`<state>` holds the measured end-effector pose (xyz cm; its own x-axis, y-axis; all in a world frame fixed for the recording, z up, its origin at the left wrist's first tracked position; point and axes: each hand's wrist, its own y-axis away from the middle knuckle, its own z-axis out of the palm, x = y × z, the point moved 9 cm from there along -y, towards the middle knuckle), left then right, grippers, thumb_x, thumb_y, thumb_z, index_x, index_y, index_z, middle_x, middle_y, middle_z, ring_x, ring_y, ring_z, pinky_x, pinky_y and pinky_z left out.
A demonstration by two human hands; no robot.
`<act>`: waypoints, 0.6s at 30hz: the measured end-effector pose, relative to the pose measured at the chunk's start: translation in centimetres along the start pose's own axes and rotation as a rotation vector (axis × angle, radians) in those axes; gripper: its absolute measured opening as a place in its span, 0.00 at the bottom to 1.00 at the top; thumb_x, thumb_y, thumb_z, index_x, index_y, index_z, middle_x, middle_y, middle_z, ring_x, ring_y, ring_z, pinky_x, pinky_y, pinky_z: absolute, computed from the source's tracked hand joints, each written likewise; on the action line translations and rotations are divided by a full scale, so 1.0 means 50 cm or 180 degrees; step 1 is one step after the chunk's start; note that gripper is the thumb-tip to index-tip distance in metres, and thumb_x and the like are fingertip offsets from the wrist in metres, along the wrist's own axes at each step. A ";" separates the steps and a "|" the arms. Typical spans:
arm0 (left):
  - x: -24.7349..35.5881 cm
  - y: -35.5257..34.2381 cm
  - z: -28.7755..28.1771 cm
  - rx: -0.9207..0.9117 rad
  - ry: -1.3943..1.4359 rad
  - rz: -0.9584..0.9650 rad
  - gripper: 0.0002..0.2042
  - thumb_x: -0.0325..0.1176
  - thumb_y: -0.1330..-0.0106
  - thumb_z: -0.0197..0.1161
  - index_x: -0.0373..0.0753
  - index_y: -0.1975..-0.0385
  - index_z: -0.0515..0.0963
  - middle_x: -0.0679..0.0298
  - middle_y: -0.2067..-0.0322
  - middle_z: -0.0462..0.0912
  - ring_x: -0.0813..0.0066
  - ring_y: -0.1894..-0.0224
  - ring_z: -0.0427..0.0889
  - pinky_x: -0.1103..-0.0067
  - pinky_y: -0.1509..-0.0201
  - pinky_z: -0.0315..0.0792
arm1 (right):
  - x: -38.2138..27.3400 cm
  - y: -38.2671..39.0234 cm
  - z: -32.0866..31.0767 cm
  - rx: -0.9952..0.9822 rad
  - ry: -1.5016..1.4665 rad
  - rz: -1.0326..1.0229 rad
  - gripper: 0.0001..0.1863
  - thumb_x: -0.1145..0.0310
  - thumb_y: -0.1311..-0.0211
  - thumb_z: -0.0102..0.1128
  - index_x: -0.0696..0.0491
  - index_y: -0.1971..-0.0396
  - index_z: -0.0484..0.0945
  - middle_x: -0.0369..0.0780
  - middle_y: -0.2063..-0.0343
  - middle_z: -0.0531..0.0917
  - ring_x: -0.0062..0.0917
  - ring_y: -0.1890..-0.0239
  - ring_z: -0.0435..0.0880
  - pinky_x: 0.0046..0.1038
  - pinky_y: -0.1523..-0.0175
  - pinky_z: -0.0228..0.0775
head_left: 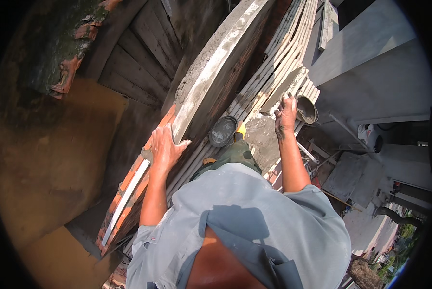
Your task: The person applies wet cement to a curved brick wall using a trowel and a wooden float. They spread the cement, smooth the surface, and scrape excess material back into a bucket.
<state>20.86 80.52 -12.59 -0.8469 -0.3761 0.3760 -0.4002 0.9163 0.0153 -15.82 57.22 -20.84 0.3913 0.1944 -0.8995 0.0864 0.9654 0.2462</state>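
Head view, left hand (167, 147) spread flat on top of the brick wall (204, 91) in the middle of the frame, right hand (285, 114) raised at centre right, fingers loose and grey with cement, empty, dark pan (222, 131) between the hands, bucket (306, 110) just right of the right hand, wooden planks (278, 53) above

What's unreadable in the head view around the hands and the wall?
- Right hand: raised, mortar-smeared; whether the fingers pinch anything is too small to tell.
- Left hand: flat on the brick wall top; the surface beneath the palm is hidden.
- Dark pan: contents indistinct.
- Bucket: partly behind the right hand.
- Person's feet and the planks under them: covered by the grey shirt.
- Lower right ground: fisheye rim, tiny and bent.
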 end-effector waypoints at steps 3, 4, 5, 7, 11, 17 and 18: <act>-0.015 -0.005 0.015 -0.0012 0.0151 -0.0145 0.33 0.41 0.49 0.82 0.28 0.49 0.75 0.45 0.53 0.77 0.46 0.45 0.75 0.58 0.41 0.70 | 0.003 -0.008 0.007 -0.0117 -0.0018 -0.0006 0.33 0.58 0.30 0.60 0.57 0.31 0.62 0.28 0.69 0.67 0.09 0.76 0.64 0.14 0.77 0.58; -0.022 -0.005 0.020 -0.0055 0.0224 -0.0234 0.32 0.41 0.48 0.81 0.27 0.49 0.74 0.44 0.53 0.77 0.45 0.45 0.75 0.58 0.40 0.70 | 0.005 -0.010 0.001 -0.0069 0.0304 0.0041 0.40 0.51 0.37 0.62 0.58 0.30 0.63 0.32 0.62 0.72 0.16 0.65 0.70 0.24 0.61 0.67; -0.024 -0.005 0.024 -0.0070 0.0253 -0.0259 0.32 0.41 0.48 0.81 0.27 0.49 0.74 0.44 0.53 0.77 0.45 0.45 0.75 0.58 0.40 0.70 | 0.005 -0.011 0.005 -0.0143 0.0294 0.0018 0.40 0.51 0.37 0.62 0.58 0.31 0.64 0.32 0.62 0.72 0.16 0.65 0.70 0.24 0.60 0.67; -0.029 -0.003 0.028 -0.0096 0.0289 -0.0337 0.31 0.40 0.46 0.80 0.27 0.49 0.74 0.44 0.53 0.77 0.44 0.45 0.76 0.58 0.40 0.70 | 0.004 -0.014 0.005 -0.0119 0.0344 0.0013 0.40 0.51 0.36 0.62 0.58 0.31 0.64 0.33 0.60 0.73 0.17 0.64 0.71 0.24 0.60 0.67; -0.027 0.003 0.022 0.0015 0.0334 -0.0317 0.30 0.40 0.46 0.80 0.29 0.49 0.75 0.44 0.53 0.77 0.45 0.45 0.75 0.58 0.41 0.71 | -0.001 -0.008 0.013 -0.0146 0.0237 -0.0006 0.38 0.54 0.34 0.61 0.58 0.30 0.62 0.32 0.62 0.71 0.15 0.67 0.69 0.22 0.64 0.64; -0.030 0.005 0.024 -0.0082 0.0392 -0.0402 0.32 0.41 0.46 0.80 0.29 0.46 0.75 0.44 0.50 0.77 0.46 0.43 0.75 0.59 0.38 0.70 | -0.003 0.001 0.001 -0.0095 0.0109 -0.0026 0.36 0.60 0.31 0.59 0.59 0.29 0.60 0.28 0.69 0.66 0.10 0.75 0.63 0.16 0.76 0.56; -0.029 0.005 0.022 -0.0061 0.0409 -0.0381 0.33 0.41 0.46 0.80 0.29 0.44 0.75 0.44 0.50 0.77 0.46 0.43 0.75 0.59 0.38 0.70 | 0.000 -0.001 -0.008 -0.0053 0.0101 -0.0011 0.35 0.59 0.31 0.60 0.59 0.30 0.60 0.28 0.69 0.66 0.10 0.76 0.63 0.16 0.76 0.56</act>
<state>21.61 81.15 -14.18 -0.7413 -0.4631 0.4859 -0.4876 0.8690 0.0842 -16.18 57.26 -21.00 0.3619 0.1962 -0.9114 0.0722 0.9688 0.2372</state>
